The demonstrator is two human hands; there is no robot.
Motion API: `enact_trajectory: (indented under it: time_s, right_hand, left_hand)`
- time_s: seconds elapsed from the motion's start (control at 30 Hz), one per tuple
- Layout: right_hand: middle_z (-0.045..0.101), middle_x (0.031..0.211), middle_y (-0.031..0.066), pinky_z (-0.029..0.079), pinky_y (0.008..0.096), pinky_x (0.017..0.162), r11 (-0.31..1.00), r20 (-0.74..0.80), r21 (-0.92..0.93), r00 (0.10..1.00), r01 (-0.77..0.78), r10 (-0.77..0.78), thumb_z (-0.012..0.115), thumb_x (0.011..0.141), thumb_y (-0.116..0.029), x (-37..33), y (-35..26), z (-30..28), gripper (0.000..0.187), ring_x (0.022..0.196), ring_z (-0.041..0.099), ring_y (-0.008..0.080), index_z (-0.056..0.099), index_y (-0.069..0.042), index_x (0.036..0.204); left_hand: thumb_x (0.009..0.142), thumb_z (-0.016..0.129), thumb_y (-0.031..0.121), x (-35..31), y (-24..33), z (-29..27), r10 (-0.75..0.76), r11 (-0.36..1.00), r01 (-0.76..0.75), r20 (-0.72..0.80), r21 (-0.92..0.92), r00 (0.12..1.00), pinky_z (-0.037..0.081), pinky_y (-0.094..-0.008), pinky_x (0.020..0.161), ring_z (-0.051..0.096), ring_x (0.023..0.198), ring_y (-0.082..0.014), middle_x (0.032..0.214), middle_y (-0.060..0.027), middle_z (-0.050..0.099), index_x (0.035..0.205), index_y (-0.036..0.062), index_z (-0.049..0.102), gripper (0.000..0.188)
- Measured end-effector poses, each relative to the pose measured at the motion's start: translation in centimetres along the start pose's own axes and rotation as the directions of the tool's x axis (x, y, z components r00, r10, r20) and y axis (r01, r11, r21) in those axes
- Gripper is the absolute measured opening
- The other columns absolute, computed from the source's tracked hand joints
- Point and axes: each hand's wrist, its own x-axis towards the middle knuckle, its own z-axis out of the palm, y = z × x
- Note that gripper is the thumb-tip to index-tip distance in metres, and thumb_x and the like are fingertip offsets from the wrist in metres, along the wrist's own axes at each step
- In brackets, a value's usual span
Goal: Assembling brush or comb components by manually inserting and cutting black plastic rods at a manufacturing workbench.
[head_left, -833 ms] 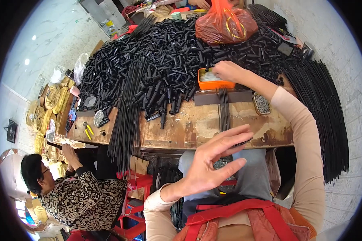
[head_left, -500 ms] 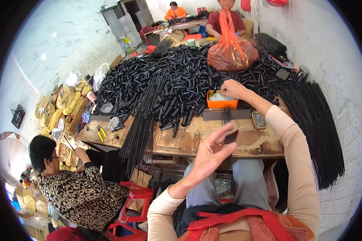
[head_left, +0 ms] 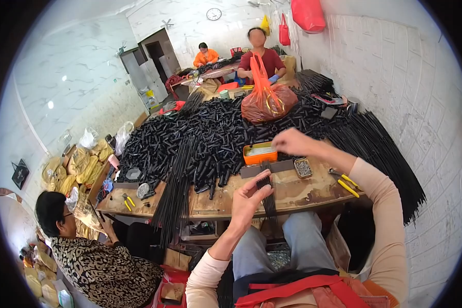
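Note:
My left hand [head_left: 246,201] is at the front edge of the table, its thumb and fingers closing on a flat bundle of thin black rods [head_left: 269,201]. The rods rest over a dark bar [head_left: 281,167] and run past the table edge toward my knees. Beside the right end of an orange tray [head_left: 251,159], my right hand [head_left: 294,142] is raised with its fingers bent together. Motion blurs it, and anything in its fingertips is too small to make out. Pale, thin pieces [head_left: 261,151] lie inside the tray.
A small dish of metal bits [head_left: 303,168] and yellow-handled pliers [head_left: 345,184] lie to the right. Black tubes [head_left: 210,126] are heaped behind, with a red plastic bag [head_left: 267,105] on them. Long rods [head_left: 385,159] overhang at right. A co-worker [head_left: 97,251] sits at left.
The view has tilted upward. My right hand has moved from over the orange tray to its right side. My left hand's fingers have drawn in around the rods.

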Motion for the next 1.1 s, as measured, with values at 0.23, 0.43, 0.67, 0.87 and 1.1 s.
enact_trajectory:
  time_s: [0.23, 0.43, 0.67, 0.87, 1.1]
  right_hand:
    - [0.06, 0.071, 0.0004, 0.041, 0.0224, 0.049, 0.875, -0.37, 0.47, 0.874, -0.118, 0.316, 0.067, 0.087, -0.012, 3.8, -1.2, -10.8, 0.049, 0.055, 0.052, 0.0064, 0.051, 0.0, 0.132]
    - [0.064, 0.077, 0.0024, 0.043, 0.0228, 0.052, 0.889, -0.201, 0.451, 0.961, -0.08, 0.188, 0.068, 0.087, -0.01, -1.5, -10.0, -4.9, 0.016, 0.061, 0.056, 0.0072, 0.069, 0.0, 0.1]
    - [0.064, 0.083, 0.0083, 0.054, 0.0323, 0.064, 0.959, -0.217, -0.15, 0.938, 0.241, -0.27, 0.069, 0.081, -0.007, -6.4, -14.1, -2.2, 0.013, 0.078, 0.065, 0.0243, 0.069, -0.005, 0.094]
    - [0.061, 0.086, 0.0069, 0.054, 0.034, 0.063, 0.908, -0.214, -0.314, 0.912, 0.276, -0.351, 0.066, 0.074, -0.004, -7.2, -14.1, -1.3, 0.028, 0.076, 0.064, 0.0225, 0.069, -0.007, 0.102]
    - [0.057, 0.081, 0.0075, 0.051, 0.033, 0.06, 0.925, -0.254, -0.321, 0.922, 0.204, -0.291, 0.064, 0.071, 0.003, -7.7, -14.3, -0.5, 0.045, 0.071, 0.061, 0.0231, 0.069, -0.009, 0.114]
  left_hand:
    - [0.091, 0.062, 0.004, 0.3, 0.4, 1.1, 0.008, 1.0, -0.008, 0.007, -0.026, 1.0, 0.055, -0.035, 0.092, 0.064, 0.104, -0.0181, 0.117, -0.0124, 0.065, 0.125, 0.0014, 0.061, 0.034]
    - [0.092, 0.061, 0.003, -0.6, 1.1, 0.3, 0.004, 0.996, -0.008, -0.045, -0.089, 0.999, 0.055, -0.0361, 0.093, 0.062, 0.109, -0.0184, 0.116, -0.0131, 0.065, 0.129, -0.0001, 0.055, 0.038]
    - [0.091, 0.063, 0.002, 0.8, 0.8, -0.2, -0.077, 0.997, 0.077, 0.029, -0.003, 0.997, 0.056, -0.0338, 0.091, 0.065, 0.1, -0.0156, 0.109, -0.0119, 0.067, 0.124, -0.0014, 0.06, 0.034]
    - [0.09, 0.063, 0.001, 0.1, 0.6, -0.1, -0.051, 0.998, 0.05, -0.027, -0.037, 0.998, 0.059, -0.0313, 0.086, 0.066, 0.088, -0.0135, 0.099, -0.0077, 0.067, 0.118, -0.0023, 0.063, 0.028]
    - [0.089, 0.066, 0.006, 0.8, 0.2, 0.3, -0.073, 0.997, 0.073, -0.071, -0.009, 0.995, 0.057, -0.0267, 0.08, 0.064, 0.088, -0.0107, 0.1, -0.0066, 0.067, 0.115, 0.0, 0.067, 0.026]
